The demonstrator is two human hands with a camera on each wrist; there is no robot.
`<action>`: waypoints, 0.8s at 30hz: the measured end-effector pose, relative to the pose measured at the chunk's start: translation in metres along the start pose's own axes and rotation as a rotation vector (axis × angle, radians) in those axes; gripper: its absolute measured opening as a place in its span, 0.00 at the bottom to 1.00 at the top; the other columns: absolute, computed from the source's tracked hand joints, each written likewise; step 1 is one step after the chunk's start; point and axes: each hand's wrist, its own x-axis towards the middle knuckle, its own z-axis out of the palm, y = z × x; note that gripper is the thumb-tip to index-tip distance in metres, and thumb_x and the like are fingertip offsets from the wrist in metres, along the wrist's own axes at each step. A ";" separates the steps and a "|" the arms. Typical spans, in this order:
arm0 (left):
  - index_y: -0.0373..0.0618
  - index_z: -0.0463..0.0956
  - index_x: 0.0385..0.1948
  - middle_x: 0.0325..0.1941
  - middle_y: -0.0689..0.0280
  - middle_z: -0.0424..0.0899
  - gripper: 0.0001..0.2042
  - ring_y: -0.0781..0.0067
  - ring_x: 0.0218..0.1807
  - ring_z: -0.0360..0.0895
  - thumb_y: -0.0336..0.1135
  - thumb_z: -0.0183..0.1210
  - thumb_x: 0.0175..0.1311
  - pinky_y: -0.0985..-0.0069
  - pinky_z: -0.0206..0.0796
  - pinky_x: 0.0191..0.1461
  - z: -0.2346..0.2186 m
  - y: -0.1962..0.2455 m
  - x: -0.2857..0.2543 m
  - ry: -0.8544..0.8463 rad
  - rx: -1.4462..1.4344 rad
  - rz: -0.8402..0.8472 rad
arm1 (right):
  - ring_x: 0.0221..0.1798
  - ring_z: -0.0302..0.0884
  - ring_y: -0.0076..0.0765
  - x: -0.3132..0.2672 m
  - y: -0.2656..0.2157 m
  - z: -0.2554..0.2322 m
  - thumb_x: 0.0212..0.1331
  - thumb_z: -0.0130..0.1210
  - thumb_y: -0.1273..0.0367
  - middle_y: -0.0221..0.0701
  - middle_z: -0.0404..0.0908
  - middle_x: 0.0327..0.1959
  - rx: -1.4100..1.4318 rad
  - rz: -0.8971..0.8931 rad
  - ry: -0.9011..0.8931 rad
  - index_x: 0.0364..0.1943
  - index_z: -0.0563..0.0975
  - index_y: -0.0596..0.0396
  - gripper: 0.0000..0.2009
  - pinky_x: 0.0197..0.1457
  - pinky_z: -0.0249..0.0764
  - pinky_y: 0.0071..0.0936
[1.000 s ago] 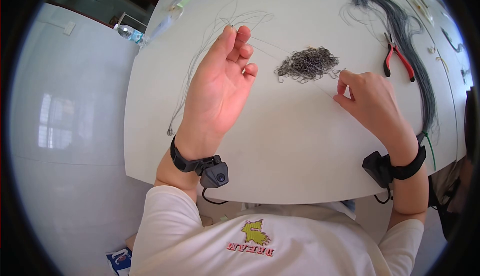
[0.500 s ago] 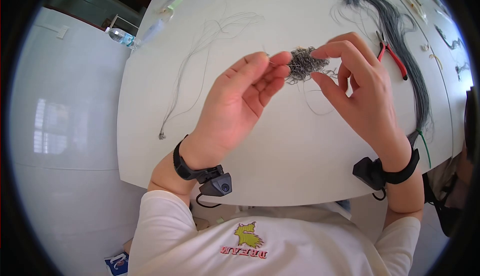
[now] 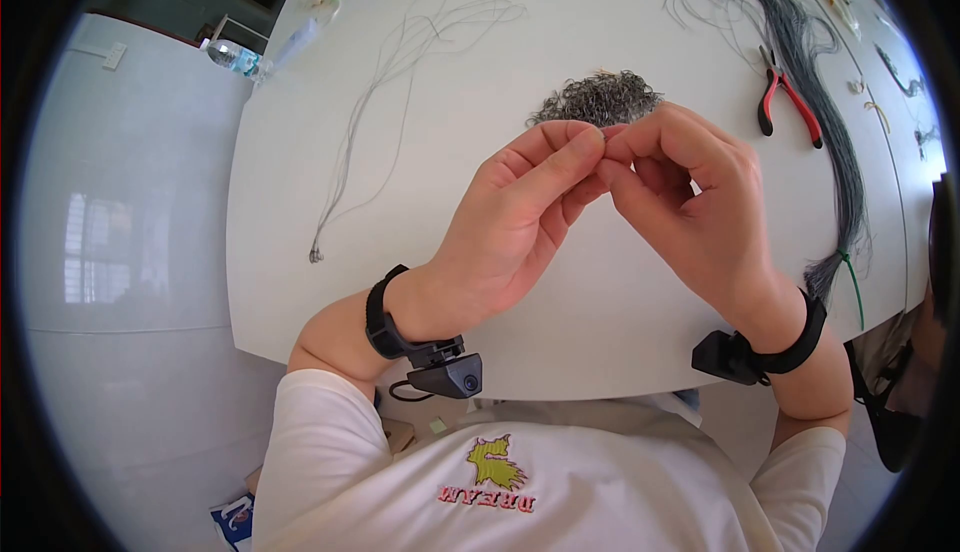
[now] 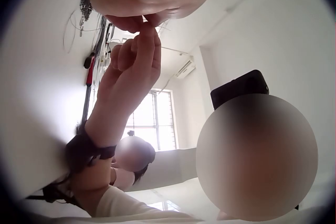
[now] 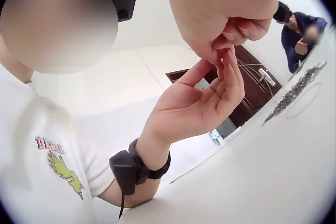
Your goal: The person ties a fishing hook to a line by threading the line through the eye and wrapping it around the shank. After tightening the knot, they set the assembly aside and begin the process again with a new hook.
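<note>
Over the front of a heap of small dark fishing hooks (image 3: 600, 97), both hands meet fingertip to fingertip. My left hand (image 3: 510, 217) pinches a thin fishing line (image 5: 252, 65) between thumb and forefinger. My right hand (image 3: 695, 187) pinches at the same spot, its other fingers curled in. The fingertips hide the small piece where the line is held. From the right wrist, the line shows as a pale strand running out of the fingers. To the left on the table lies a loose bundle of similar lines with a small cluster of hooks (image 3: 316, 254) at its near end.
Red-handled pliers (image 3: 790, 107) lie at the right beside a long hank of dark grey line (image 3: 845, 167), tied with a green tie (image 3: 851, 282). A water bottle (image 3: 232, 57) is beyond the table's left edge. Another person (image 5: 299, 40) sits across the table.
My left hand has come right and nearer, bringing the line away from the bundle. My right hand opened, moved in to the left, and now pinches against the left fingertips.
</note>
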 end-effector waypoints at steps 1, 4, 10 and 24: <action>0.41 0.76 0.46 0.49 0.66 0.82 0.09 0.79 0.53 0.76 0.35 0.55 0.72 0.77 0.66 0.64 0.001 0.000 0.000 0.005 -0.012 -0.007 | 0.20 0.67 0.21 -0.001 0.000 0.000 0.51 0.61 0.77 0.26 0.74 0.22 0.031 0.032 -0.003 0.26 0.76 0.56 0.05 0.22 0.63 0.20; 0.41 0.76 0.46 0.49 0.66 0.81 0.09 0.78 0.53 0.76 0.35 0.56 0.71 0.77 0.66 0.64 0.002 0.002 0.000 0.006 -0.031 -0.036 | 0.20 0.64 0.19 -0.001 0.000 0.001 0.51 0.60 0.78 0.26 0.72 0.21 0.158 0.102 -0.025 0.26 0.75 0.57 0.05 0.23 0.61 0.19; 0.41 0.76 0.46 0.50 0.64 0.82 0.09 0.78 0.53 0.76 0.35 0.56 0.71 0.76 0.65 0.64 0.001 -0.001 0.000 0.004 0.037 -0.006 | 0.20 0.61 0.17 0.000 0.004 0.001 0.51 0.60 0.77 0.25 0.69 0.18 0.160 0.109 -0.050 0.24 0.73 0.58 0.06 0.22 0.59 0.20; 0.37 0.73 0.42 0.48 0.57 0.82 0.05 0.74 0.50 0.78 0.26 0.56 0.70 0.76 0.70 0.57 -0.003 0.011 0.006 -0.032 0.823 0.446 | 0.19 0.62 0.14 0.006 0.001 -0.016 0.48 0.65 0.77 0.22 0.70 0.19 -0.150 -0.129 -0.060 0.29 0.76 0.57 0.08 0.21 0.54 0.15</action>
